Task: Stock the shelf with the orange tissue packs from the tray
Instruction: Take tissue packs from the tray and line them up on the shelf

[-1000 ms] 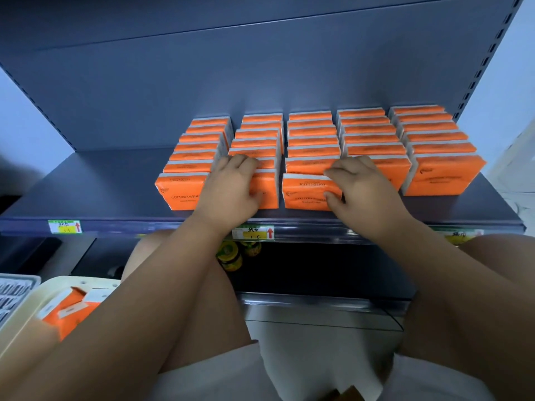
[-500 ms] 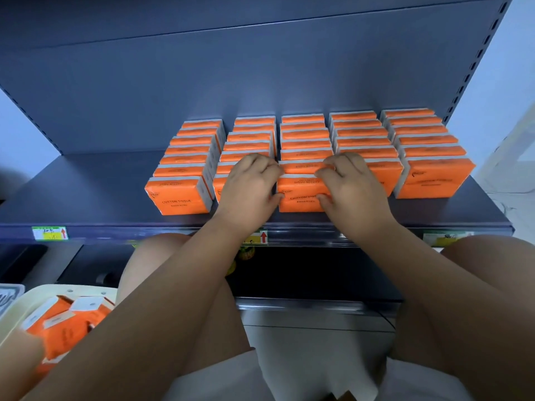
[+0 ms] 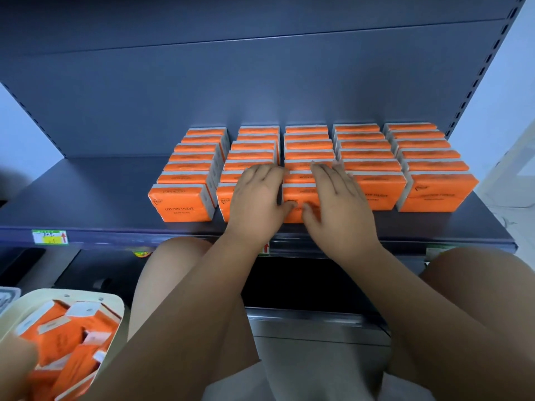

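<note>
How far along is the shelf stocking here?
Done: five rows of orange tissue packs stand on the shelf. In hand: the left hand and right hand press on the front packs of the middle rows, apparently squaring them. Left: a pile of loose packs lies in the tray.

A dark blue-grey back panel rises between perforated uprights, pale walls either side, light floor below

To my eye the orange tissue packs wear smooth, faintly glossy plastic wrap, the shelf looks like matt, dark painted metal, and the cream tray has a smooth, dull finish.
</note>
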`<state>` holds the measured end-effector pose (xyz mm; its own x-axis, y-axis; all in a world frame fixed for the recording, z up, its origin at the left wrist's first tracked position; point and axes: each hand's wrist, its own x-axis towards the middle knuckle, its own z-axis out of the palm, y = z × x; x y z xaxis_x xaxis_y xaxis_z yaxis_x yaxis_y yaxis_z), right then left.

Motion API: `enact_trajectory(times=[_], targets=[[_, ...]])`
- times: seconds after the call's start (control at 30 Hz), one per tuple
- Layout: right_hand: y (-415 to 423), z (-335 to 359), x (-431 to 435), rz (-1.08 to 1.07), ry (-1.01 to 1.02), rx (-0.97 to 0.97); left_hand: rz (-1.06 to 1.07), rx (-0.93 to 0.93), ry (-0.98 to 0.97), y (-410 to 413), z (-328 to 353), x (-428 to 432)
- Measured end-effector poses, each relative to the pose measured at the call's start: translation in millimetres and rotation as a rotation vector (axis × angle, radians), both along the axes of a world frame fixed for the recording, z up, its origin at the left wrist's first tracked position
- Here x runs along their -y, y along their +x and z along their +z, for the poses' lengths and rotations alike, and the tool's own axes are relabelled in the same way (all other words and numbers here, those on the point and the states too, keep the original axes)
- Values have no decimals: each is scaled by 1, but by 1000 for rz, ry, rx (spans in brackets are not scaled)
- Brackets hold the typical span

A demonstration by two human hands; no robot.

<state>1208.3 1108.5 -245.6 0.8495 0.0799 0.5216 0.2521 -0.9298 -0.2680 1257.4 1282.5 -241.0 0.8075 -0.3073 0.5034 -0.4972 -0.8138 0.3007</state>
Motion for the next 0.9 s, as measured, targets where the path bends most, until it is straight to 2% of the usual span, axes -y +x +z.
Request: enact_trajectory(times=[0.13, 0.23, 0.37, 0.6, 0.8, 0.9], targets=[[-8, 7, -18, 56, 247, -53, 62, 40, -86, -10, 8, -5], [-12, 19, -31, 95, 258, -65, 194, 121, -42, -25, 18, -23], [-12, 40, -70, 194, 266, -20, 448, 142, -17, -63, 25, -66], [-45, 41, -222, 522, 155, 8, 847, 85, 28, -156, 1, -193], [-87, -16, -346, 719, -17, -158, 1143, -63, 63, -232, -47, -286], [-85, -48, -385, 738, -111, -325, 1242, -194, 48, -260, -84, -316]])
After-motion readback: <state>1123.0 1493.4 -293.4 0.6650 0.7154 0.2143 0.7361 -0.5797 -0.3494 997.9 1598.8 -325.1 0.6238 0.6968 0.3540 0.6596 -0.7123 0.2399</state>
